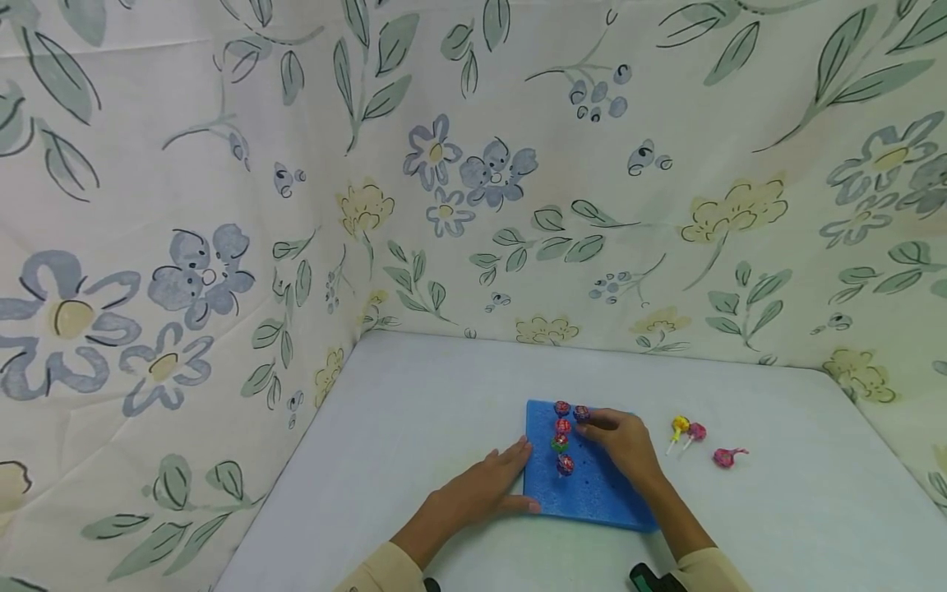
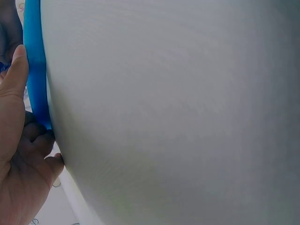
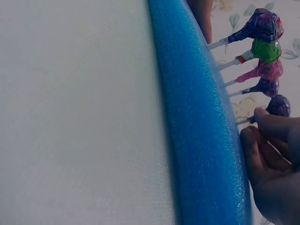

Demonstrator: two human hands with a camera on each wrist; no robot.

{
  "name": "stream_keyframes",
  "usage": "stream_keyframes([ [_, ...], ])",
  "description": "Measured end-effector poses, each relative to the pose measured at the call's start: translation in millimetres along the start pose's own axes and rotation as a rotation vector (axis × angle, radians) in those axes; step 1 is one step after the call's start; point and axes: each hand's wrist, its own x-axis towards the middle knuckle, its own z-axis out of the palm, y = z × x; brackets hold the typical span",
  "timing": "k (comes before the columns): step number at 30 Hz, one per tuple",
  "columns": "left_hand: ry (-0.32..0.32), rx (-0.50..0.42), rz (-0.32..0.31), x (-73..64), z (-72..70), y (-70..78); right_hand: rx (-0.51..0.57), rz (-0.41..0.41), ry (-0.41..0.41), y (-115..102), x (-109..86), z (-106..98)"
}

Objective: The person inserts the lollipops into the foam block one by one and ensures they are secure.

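Observation:
A blue foam board [image 1: 607,493] lies flat, with several wrapped lollipops standing in a column near its left side, sticks pushed into the foam. Among them is a green-wrapped lollipop [image 3: 266,50]. My right hand [image 1: 625,448] pinches a dark purple lollipop [image 1: 581,413] between thumb and finger, just right of the column's far end; in the right wrist view its stick [image 3: 243,122] meets the foam surface. At the board's left edge, my left hand [image 1: 484,485] rests with fingers extended along the side and the thumb by the near left corner.
On the white table [image 1: 414,395], right of the board, lie a yellow lollipop [image 1: 680,423] and a pink lollipop [image 1: 697,431] close together. Another pink-wrapped lollipop [image 1: 725,458] lies nearer. Floral cloth [image 1: 518,271] walls off the back and sides.

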Motion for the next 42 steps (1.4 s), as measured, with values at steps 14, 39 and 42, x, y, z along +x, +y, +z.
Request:
stream_keyframes([
  [14, 0.001, -0.007, 0.002, -0.5, 0.5, 0.9, 0.103, 0.033, -0.005, 8.7, -18.2, -27.1],
  [39, 0.013, -0.012, 0.018, 0.3, 0.0, 0.6, 0.024, 0.049, 0.113, 22.3, -40.5, -82.7],
  [42, 0.013, -0.014, 0.022, 0.7, 0.0, 0.6, 0.033, 0.057, 0.119, 25.8, -42.9, -88.6],
])
